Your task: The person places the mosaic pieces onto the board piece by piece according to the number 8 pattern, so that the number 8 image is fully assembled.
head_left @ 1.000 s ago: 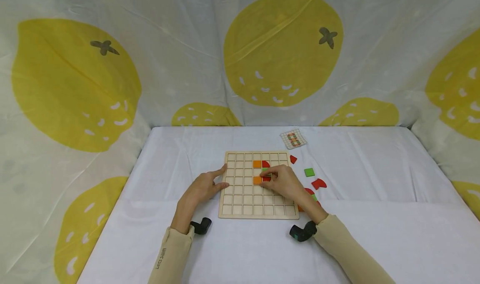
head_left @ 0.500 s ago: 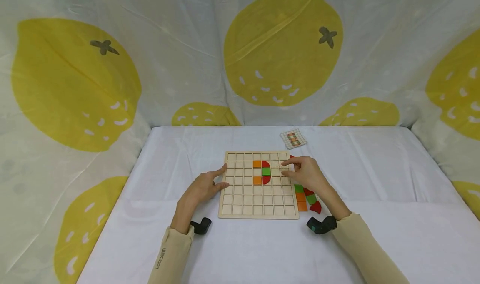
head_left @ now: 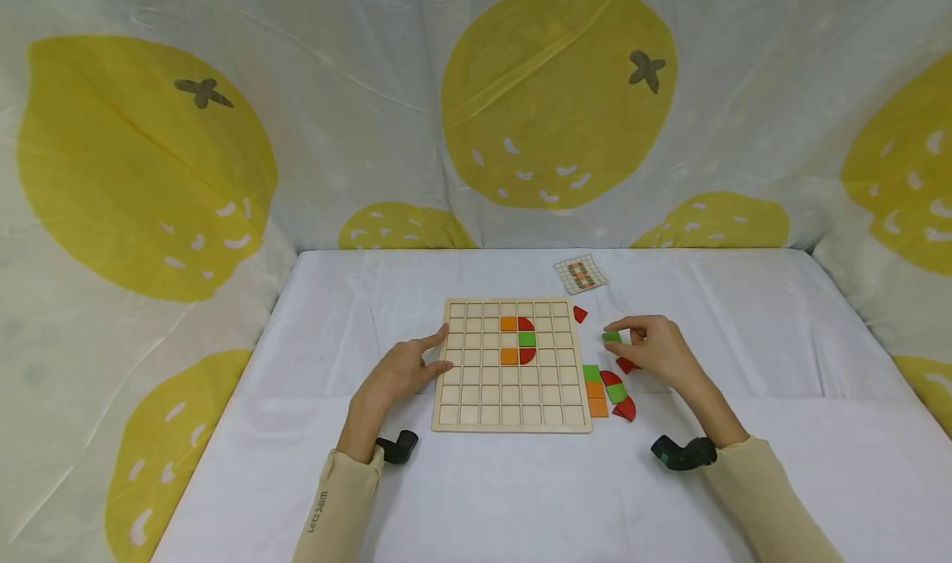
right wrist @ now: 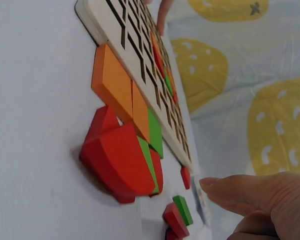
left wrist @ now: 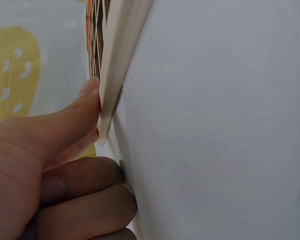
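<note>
My left hand (head_left: 402, 370) rests at the left edge of the wooden grid board (head_left: 476, 398), thumb and index finger spread apart and touching its side. In the left wrist view the thumb lies against the board's rim (left wrist: 115, 55), and the other fingers curl beside it on the cloth. My right hand (head_left: 654, 350) is to the right of the board, its index finger and thumb spread on either side of a green square tile (head_left: 611, 336). The right wrist view shows a fingertip apart from that green tile (right wrist: 182, 210). A red tile (head_left: 626, 365) lies partly under this hand.
On the board sit two orange squares (head_left: 509, 356), two red quarter-rounds (head_left: 526, 324) and a green square (head_left: 526, 340). Several orange, green and red tiles (head_left: 597, 398) lie along its right edge. A small red tile (head_left: 580, 314) and a pattern card (head_left: 580, 274) are farther back.
My right hand has left the red quarter-round on the board and moved right to the loose green square. My left hand has stayed at the board's edge.
</note>
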`<action>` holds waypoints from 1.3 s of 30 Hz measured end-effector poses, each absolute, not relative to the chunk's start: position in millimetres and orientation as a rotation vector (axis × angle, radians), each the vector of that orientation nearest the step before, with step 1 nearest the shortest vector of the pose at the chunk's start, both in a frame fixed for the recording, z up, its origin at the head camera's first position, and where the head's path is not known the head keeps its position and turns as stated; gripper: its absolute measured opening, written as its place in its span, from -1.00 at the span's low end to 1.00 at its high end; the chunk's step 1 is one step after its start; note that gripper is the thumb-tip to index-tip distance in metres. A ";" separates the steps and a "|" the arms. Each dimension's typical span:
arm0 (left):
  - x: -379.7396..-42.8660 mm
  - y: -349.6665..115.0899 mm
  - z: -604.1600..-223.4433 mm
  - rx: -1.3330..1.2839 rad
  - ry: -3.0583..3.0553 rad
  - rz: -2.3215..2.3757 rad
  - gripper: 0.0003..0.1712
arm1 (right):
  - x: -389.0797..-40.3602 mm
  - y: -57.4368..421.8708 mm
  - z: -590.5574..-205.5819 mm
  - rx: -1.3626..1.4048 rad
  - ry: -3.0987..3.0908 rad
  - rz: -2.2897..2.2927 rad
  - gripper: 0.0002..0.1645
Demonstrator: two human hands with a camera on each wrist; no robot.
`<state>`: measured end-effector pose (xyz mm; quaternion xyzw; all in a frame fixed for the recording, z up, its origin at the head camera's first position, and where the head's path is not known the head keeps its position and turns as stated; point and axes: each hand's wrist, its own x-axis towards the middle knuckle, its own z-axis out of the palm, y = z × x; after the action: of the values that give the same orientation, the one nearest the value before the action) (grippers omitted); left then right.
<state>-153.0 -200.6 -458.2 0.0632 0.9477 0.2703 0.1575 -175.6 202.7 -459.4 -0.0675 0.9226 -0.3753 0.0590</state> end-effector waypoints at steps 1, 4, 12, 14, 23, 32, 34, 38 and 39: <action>-152.9 -200.6 -458.0 0.182 2.713 0.774 -0.18 | -175.0 206.0 -459.4 -0.198 2.792 -1.129 -0.67; -152.2 -201.1 -458.2 0.183 2.725 0.767 -0.18 | -174.0 215.6 -459.7 -0.168 2.780 -1.100 -0.66; -152.3 -200.7 -459.5 0.197 2.716 0.777 -0.17 | -175.1 241.7 -463.1 -0.236 2.704 -1.050 -0.70; -152.3 -200.4 -459.4 0.197 2.710 0.790 -0.17 | -175.7 247.8 -464.1 -0.270 2.665 -1.063 -0.70; -152.2 -199.7 -460.0 0.196 2.712 0.805 -0.17 | -179.0 255.9 -474.0 -0.369 2.517 -1.115 -0.67; -151.8 -199.0 -459.6 0.173 2.711 0.788 -0.18 | -176.9 239.8 -478.7 -0.391 2.624 -1.113 -0.78; -151.9 -199.4 -459.4 0.167 2.707 0.787 -0.18 | -176.0 234.5 -480.1 -0.381 2.681 -1.084 -0.77; -151.7 -199.7 -458.4 0.170 2.706 0.793 -0.18 | -175.0 228.0 -480.3 -0.357 2.761 -1.045 -0.71; -151.9 -200.0 -458.5 0.175 2.709 0.792 -0.18 | -174.8 227.5 -479.6 -0.357 2.765 -1.043 -0.70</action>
<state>-151.9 -200.0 -458.5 0.0611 0.9462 0.2765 0.1563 -174.8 227.5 -479.6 -0.1197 0.9257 -0.3492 0.0823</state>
